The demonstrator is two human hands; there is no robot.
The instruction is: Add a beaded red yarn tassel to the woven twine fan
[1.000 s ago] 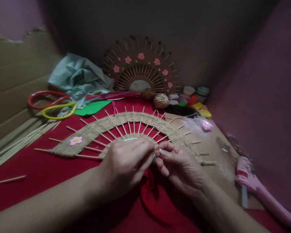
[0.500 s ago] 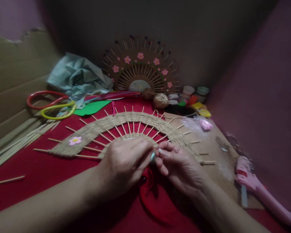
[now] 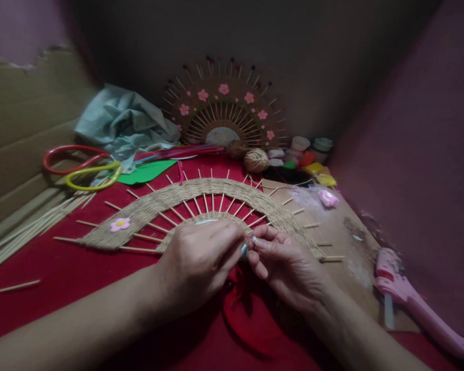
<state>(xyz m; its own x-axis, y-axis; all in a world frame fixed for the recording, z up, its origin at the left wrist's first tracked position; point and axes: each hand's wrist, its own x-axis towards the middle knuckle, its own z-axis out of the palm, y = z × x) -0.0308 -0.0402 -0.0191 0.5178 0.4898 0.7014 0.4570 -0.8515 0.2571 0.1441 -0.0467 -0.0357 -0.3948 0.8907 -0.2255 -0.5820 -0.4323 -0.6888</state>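
Note:
My left hand [image 3: 203, 257] is closed in a pinch, its fingertips meeting those of my right hand [image 3: 280, 257] over the near middle of a woven fan [image 3: 143, 214]. What sits between the pinched fingertips is too small to make out. The right thumb and forefinger press together, with the other fingers curled loosely. Thin sticks radiate from the fan's two woven twine bands, and a pink clay flower [image 3: 119, 224] with a yellow centre lies on the left of the outer band. Both hands hide part of the inner band. A red ribbon-like strip [image 3: 242, 330] lies below them.
A pink glue gun [image 3: 406, 288] rests at right by a brown board [image 3: 355, 257]. Scissors [image 3: 81, 167], a green sheet [image 3: 147, 171] and loose sticks [image 3: 34, 226] lie left. Behind stand a finished-looking flowered fan [image 3: 224, 98], a twine ball [image 3: 257, 161] and small jars [image 3: 322, 147].

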